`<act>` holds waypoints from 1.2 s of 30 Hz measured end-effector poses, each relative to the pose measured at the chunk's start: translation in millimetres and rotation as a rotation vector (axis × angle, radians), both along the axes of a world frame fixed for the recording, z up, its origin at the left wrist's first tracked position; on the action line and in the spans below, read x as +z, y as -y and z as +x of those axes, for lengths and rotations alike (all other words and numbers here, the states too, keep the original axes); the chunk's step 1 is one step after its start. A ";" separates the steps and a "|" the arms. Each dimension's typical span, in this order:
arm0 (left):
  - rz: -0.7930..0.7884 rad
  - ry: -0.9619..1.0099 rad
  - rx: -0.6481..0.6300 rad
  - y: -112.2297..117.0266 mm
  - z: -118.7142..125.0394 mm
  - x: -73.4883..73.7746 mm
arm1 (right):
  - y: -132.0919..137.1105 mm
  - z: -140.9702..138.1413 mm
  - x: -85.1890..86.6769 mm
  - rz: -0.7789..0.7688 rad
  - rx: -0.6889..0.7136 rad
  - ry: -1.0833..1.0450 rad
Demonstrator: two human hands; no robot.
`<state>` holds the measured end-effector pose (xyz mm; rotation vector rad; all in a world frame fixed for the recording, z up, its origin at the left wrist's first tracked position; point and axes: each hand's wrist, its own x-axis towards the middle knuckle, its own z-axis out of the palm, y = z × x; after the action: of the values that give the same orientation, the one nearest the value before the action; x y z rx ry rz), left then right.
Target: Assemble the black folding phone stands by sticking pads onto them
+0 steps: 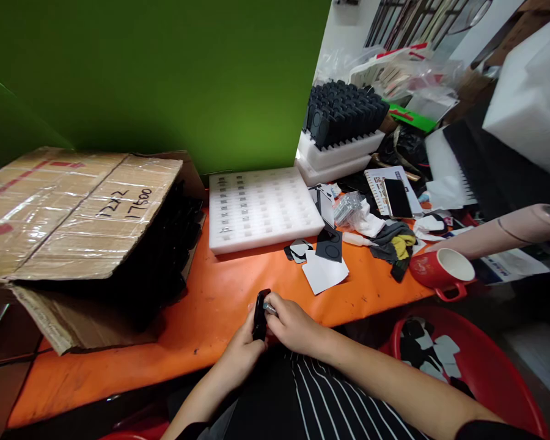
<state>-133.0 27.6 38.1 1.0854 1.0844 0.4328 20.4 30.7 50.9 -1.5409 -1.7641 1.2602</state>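
Note:
Close to my body, at the table's front edge, my left hand [244, 354] is closed around a small black plastic part [260, 315], which stands roughly upright. My right hand [293, 325] pinches a short grey metal piece [270, 308] against the side of that part. Its exact kind is too small to make out, and my fingers cover some of it. Beyond both hands lies a white foam tray [279, 238] with rows of slots. Small metal pieces [244, 198] stand in several slots on its left side.
A cardboard box [87, 214] full of black parts lies open at left. Stacked foam trays [339, 150] hold black parts at the back. White paper [325, 275], a cloth [389, 238], a phone [398, 198] and a red mug [428, 269] lie right. A red basin [495, 366] stands below.

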 end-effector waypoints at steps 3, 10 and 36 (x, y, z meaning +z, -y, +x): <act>0.114 -0.036 -0.037 1.8 -0.5 -6.0 | 1.1 -3.6 -6.1 -0.036 -0.057 -0.002; -0.043 0.085 0.076 0.2 1.4 -1.0 | -5.0 -3.0 -10.4 -0.264 -0.238 -0.339; 0.271 -0.327 -0.015 -0.5 2.3 3.9 | -5.4 -7.4 24.1 0.137 0.285 0.482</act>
<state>-130.8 28.1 42.0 1.4383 1.3292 0.4070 13.0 36.1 75.0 -1.6515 -2.3901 0.9065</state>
